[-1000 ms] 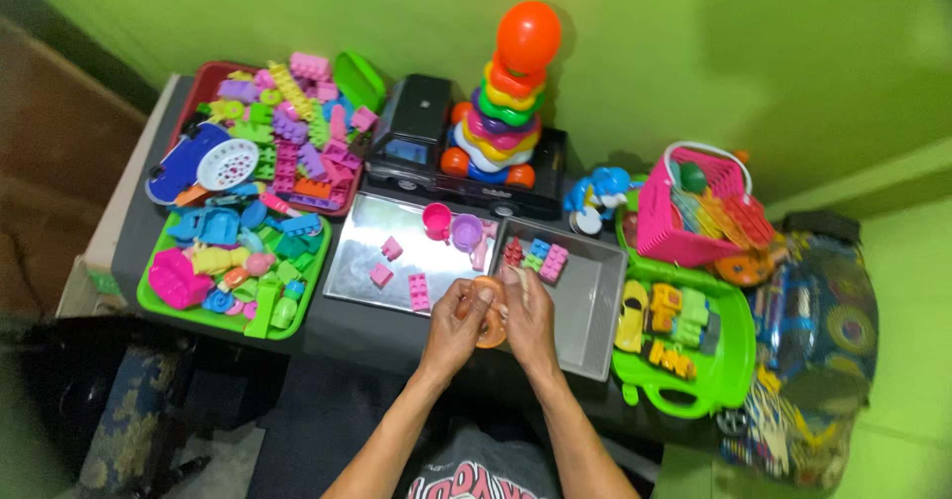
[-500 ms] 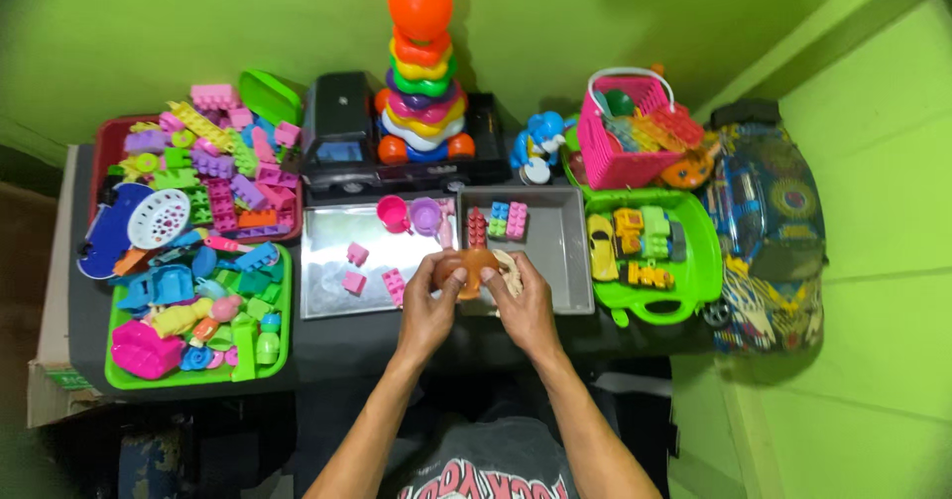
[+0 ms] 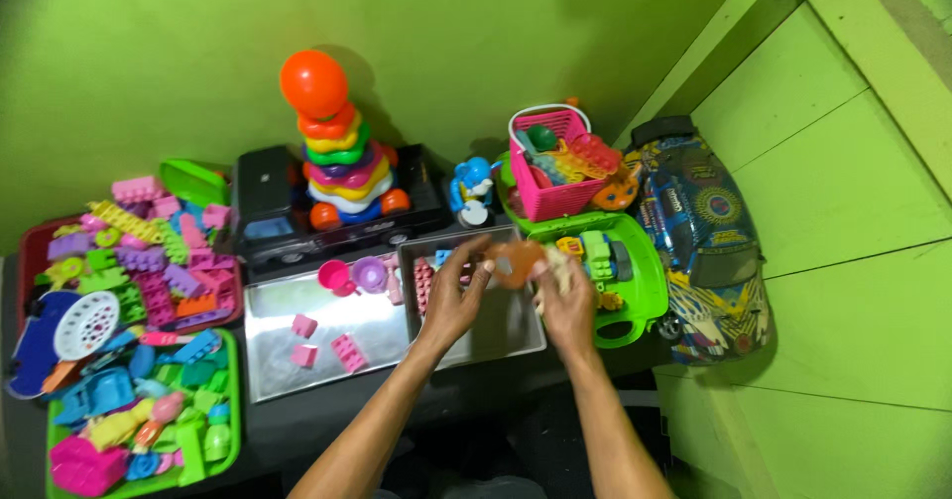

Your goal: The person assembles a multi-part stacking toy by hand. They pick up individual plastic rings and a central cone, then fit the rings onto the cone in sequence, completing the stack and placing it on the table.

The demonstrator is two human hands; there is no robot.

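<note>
Green walls close around our dark desk [image 3: 327, 415], crowded from the lower left of the frame to the right with trays of bright blocks, a ring stacker [image 3: 332, 152] on a black toy truck [image 3: 273, 216], a pink basket [image 3: 555, 167] and a green case [image 3: 635, 281]. At centre our left hand [image 3: 451, 306] and right hand [image 3: 567, 306] pinch a small brown toy piece [image 3: 516, 259] between them, just above the grey tray [image 3: 496, 335]. We judge it best kept low over that tray, fingertips firm.

A bright green painted wall [image 3: 149, 53] is filling the upper frame, meeting green panelled boards [image 3: 853, 221] at right; a dark worktop [image 3: 327, 415] is lying below.
</note>
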